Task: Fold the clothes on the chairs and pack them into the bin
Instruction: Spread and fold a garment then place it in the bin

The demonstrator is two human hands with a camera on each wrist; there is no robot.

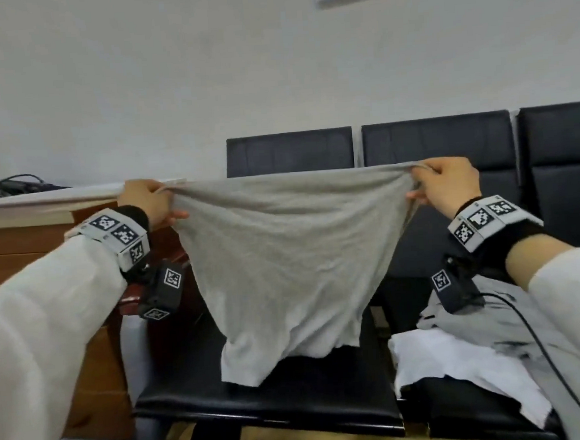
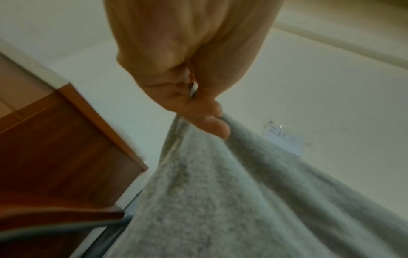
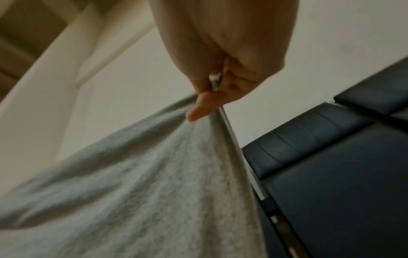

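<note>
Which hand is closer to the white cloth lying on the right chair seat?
Right. The right hand grips the gray garment up above that white cloth; the left hand grips the garment's far corner, beside the wooden desk.

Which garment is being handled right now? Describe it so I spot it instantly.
Find the row of black chairs against the wall. Above the leftmost seat hangs a grey shirt, stretched between the left hand and right hand. The other clothes lie heaped on the next seat.

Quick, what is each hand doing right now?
Left hand: grips one top corner of the grey garment.
Right hand: grips the other top corner.
</note>
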